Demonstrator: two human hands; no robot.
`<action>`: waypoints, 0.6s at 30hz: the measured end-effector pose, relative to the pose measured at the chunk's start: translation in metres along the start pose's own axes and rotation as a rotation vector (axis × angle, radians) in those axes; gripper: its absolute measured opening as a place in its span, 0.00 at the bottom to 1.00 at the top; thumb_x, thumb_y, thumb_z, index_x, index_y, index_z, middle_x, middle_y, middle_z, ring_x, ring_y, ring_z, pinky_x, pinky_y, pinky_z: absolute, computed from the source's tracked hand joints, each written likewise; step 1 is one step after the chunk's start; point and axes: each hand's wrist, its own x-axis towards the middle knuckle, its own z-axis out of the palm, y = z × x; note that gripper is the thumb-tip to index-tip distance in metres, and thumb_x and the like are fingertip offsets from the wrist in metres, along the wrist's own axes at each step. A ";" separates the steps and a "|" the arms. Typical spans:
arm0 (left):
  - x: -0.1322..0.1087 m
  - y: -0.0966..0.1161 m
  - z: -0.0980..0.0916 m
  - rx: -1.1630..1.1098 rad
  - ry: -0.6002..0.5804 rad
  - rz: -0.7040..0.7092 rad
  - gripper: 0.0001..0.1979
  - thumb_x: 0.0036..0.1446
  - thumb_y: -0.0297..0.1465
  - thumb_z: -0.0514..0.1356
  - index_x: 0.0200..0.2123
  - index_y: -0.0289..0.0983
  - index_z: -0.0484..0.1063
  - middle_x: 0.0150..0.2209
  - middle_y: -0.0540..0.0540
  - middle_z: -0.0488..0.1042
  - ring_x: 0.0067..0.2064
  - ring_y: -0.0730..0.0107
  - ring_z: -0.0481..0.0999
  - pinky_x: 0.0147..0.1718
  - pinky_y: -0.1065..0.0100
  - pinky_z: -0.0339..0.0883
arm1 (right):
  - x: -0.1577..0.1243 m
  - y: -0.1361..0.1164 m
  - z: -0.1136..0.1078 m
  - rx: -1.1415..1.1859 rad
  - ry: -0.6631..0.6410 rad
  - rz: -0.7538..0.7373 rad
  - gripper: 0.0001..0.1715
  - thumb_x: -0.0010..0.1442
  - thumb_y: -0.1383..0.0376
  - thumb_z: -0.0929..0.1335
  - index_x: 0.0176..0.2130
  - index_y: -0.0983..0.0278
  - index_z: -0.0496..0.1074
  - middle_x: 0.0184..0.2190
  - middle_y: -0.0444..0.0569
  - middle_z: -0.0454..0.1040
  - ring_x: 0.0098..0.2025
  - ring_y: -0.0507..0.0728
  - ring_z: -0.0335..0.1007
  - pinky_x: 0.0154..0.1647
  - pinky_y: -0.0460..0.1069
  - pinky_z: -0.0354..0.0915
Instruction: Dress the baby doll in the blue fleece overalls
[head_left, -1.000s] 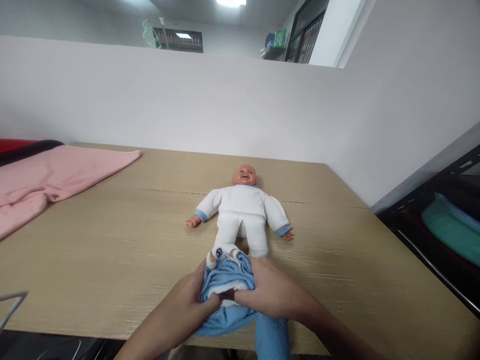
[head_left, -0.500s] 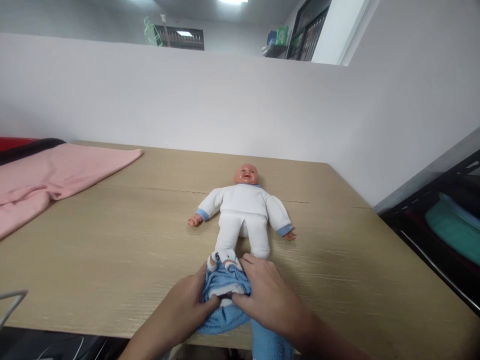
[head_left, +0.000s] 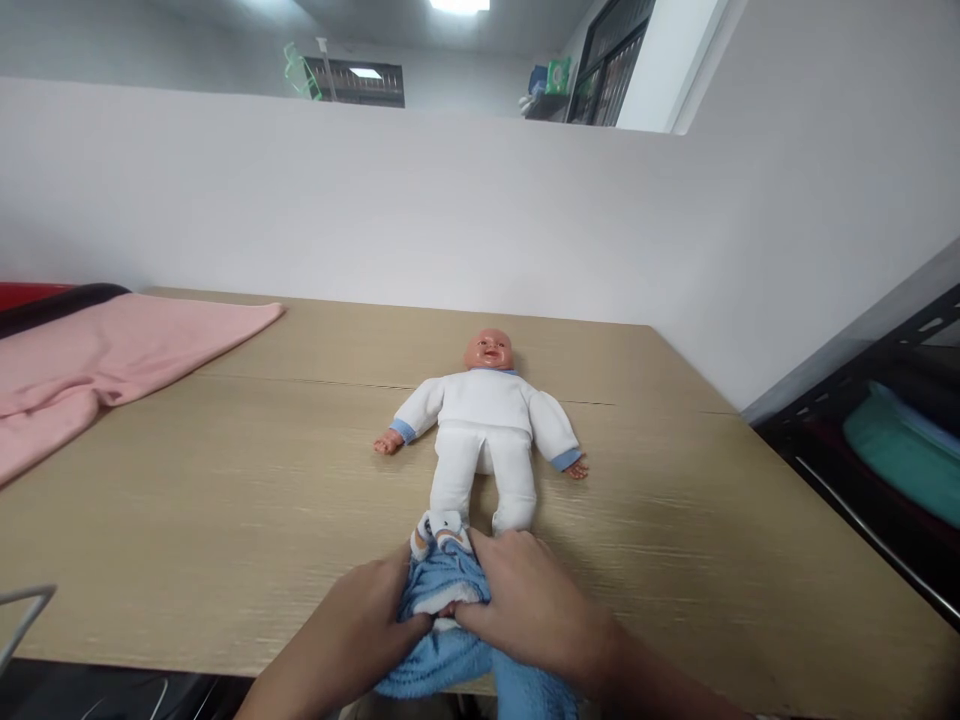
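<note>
A baby doll [head_left: 489, 395] lies on its back on the table, head away from me, in a white top with blue cuffs and white legs. Bunched around the end of its leg on my left is a fluffy blue garment [head_left: 442, 665] with white trim. My left hand [head_left: 375, 610] grips this cloth from the left, and my right hand [head_left: 525, 595] grips it from the right, thumbs almost meeting at an opening. A bit of brownish doll foot shows in that opening. Another blue part hangs over the table edge below my right hand. The doll's other foot is hidden behind my right hand.
A pink cloth [head_left: 135, 345] lies on the left of the wooden table [head_left: 262, 500], beside a red and black object [head_left: 60, 300]. A white wall [head_left: 375, 200] rises behind. On the right stands a black rack [head_left: 862, 480] with a green item [head_left: 900, 450].
Both hands have shifted slightly toward me with the blue cloth. A bit of the doll's foot now shows in the opening. The doll stays in place.
</note>
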 end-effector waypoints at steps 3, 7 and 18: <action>0.002 -0.001 0.004 0.021 0.005 -0.009 0.20 0.62 0.33 0.60 0.56 0.40 0.78 0.53 0.37 0.86 0.52 0.41 0.84 0.52 0.54 0.73 | 0.000 -0.004 0.002 -0.066 -0.009 0.086 0.20 0.65 0.58 0.77 0.54 0.63 0.79 0.53 0.60 0.83 0.58 0.75 0.80 0.57 0.63 0.70; 0.005 -0.006 0.009 -0.058 0.062 0.018 0.24 0.60 0.33 0.63 0.60 0.40 0.77 0.57 0.36 0.85 0.56 0.41 0.84 0.55 0.53 0.75 | -0.002 -0.007 0.002 -0.054 0.041 0.131 0.26 0.65 0.60 0.78 0.60 0.62 0.76 0.61 0.61 0.80 0.64 0.76 0.76 0.62 0.66 0.70; 0.006 -0.021 0.031 -0.473 0.170 0.022 0.38 0.58 0.33 0.66 0.72 0.41 0.72 0.72 0.41 0.75 0.73 0.43 0.73 0.74 0.48 0.65 | -0.007 0.008 0.007 0.112 0.050 0.155 0.39 0.63 0.67 0.76 0.70 0.62 0.67 0.59 0.59 0.81 0.62 0.71 0.78 0.60 0.58 0.68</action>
